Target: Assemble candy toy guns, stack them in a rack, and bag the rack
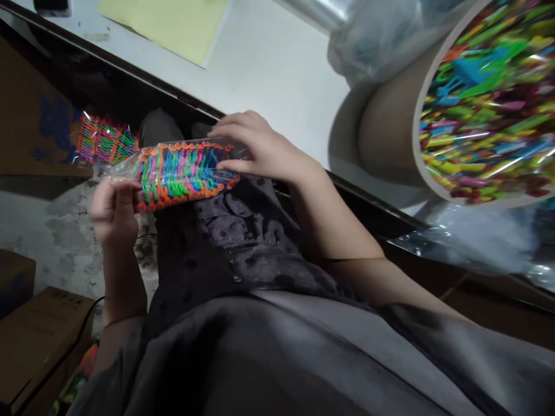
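Above my lap I hold a long clear plastic bag [182, 173] packed with rows of thin plastic pieces in green, pink, blue and orange, with orange ends along both long sides. My left hand [115, 208] is closed on its left end, fingers pinching the film. At the other end, my right hand [255, 147] has its thumb lying over the bag and its fingers along the far edge. Beyond my left hand lies a similar filled packet [106, 140], in front of a cardboard box.
On the white table [277, 63] stands a big round tub [390, 127] of loose colourful plastic pieces, tilted in view. Yellow paper [169, 23] lies at the back. Clear plastic film [468, 237] hangs near the table edge. Cardboard boxes [43, 341] stand on the floor at left.
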Motion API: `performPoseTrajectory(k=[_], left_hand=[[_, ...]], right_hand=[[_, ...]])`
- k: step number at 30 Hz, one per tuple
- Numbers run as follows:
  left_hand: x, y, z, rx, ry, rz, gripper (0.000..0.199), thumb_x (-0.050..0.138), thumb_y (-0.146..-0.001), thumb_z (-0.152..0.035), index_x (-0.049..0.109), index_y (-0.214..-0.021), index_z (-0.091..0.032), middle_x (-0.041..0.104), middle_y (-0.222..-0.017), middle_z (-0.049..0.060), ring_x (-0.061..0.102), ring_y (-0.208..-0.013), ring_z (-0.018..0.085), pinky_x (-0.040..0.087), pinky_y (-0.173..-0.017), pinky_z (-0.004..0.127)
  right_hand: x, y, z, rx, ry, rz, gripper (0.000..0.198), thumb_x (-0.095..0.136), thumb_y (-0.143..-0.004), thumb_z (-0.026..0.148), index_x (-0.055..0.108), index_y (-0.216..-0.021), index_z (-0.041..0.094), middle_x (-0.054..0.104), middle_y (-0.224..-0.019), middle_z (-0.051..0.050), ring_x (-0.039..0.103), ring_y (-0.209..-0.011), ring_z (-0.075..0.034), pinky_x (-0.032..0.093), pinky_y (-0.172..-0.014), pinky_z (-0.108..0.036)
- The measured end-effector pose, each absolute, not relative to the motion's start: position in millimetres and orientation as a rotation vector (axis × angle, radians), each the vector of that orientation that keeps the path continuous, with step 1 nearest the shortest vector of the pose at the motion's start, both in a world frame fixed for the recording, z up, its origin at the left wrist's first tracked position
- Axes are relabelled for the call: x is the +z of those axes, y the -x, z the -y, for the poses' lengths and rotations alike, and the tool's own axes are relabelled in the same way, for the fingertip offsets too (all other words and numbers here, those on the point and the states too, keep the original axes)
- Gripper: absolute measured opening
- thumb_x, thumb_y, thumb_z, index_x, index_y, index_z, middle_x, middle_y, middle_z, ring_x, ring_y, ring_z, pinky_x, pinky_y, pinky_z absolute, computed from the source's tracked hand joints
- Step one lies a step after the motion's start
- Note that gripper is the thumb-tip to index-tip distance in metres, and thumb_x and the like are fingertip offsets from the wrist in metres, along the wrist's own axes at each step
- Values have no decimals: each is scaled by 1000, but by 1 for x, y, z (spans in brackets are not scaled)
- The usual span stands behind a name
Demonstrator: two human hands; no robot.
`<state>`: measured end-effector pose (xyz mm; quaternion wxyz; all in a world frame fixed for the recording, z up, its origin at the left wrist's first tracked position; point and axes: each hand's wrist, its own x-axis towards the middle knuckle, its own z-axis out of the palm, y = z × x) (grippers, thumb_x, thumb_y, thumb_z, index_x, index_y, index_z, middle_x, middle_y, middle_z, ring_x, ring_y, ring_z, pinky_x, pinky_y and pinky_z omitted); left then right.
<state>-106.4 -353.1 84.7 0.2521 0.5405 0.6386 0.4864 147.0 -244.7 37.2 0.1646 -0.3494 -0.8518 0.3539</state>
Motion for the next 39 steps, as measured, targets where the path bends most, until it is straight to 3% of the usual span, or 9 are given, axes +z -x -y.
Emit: performPoseTrajectory(k=[4, 10, 13, 18, 25, 32, 35, 39], left_hand=[[86, 103, 354, 1401, -1286, -1828, 37, 52, -89, -36, 66, -64, -13, 45, -42, -4, 42, -35, 4, 25, -35, 20], [88, 102, 339, 1525, -1194, -1934, 31, 50, -86, -26, 63, -62, -11, 45, -40, -4, 39, -30, 6, 25, -30, 21], [85, 111, 334, 1476, -1134, -1954, 28, 50, -85, -27, 60, -63, -12, 45, -40, -5, 36, -30, 6, 24, -31, 21], [79, 122, 329, 1535, -1164, -2058, 25, 50, -82, -26, 50, -60, -15, 38, -37, -8, 29, -29, 4, 18, -32, 20], [89, 130, 336, 1520, -1239, -2261, 29, 55, -77, -37, 48, -55, -18, 41, -37, -6, 34, -27, 7, 19, -28, 22], [99, 145, 359, 1307, -1226, -2311, 38, 58, -75, -51, 60, -55, -19, 44, -34, -4, 37, -28, 10, 24, -29, 23], [93, 153, 363, 1228, -1153, -2375, 34, 58, -75, -46, 62, -54, -20, 43, -34, -3, 35, -28, 10, 20, -30, 23], [92, 153, 357, 1356, -1156, -2433, 32, 50, -74, -38, 48, -47, -19, 43, -39, -3, 37, -32, 9, 27, -33, 24]], right_hand=[[-20, -187, 248, 1047, 1175, 2419, 47, 67, -78, 38, 56, -121, 23, 59, -118, -10, 53, -110, -29, 44, -95, -50], [-37, -202, 264, 1133, 1324, 2157, 17, 52, -86, 29, 63, -98, 23, 64, -96, -5, 59, -89, -21, 48, -85, -41], [-35, -205, 262, 1098, 1352, 2076, 14, 51, -87, 30, 62, -91, 23, 63, -93, -5, 58, -91, -22, 47, -88, -44], [-32, -208, 258, 919, 1311, 2012, 13, 53, -86, 34, 61, -88, 24, 59, -108, -8, 50, -112, -27, 39, -101, -50], [-30, -206, 264, 921, 1230, 2016, 21, 43, -91, 37, 59, -86, 23, 62, -90, -7, 56, -93, -22, 46, -90, -43], [-21, -205, 275, 864, 1294, 2018, 23, 42, -91, 38, 61, -89, 25, 62, -88, -6, 57, -94, -23, 44, -91, -46], [-19, -201, 279, 878, 1289, 2036, 23, 42, -91, 38, 61, -90, 25, 63, -89, -6, 56, -95, -23, 44, -91, -46], [-15, -199, 280, 869, 1252, 2074, 24, 41, -92, 39, 61, -92, 25, 63, -91, -7, 56, -96, -24, 43, -93, -47]])
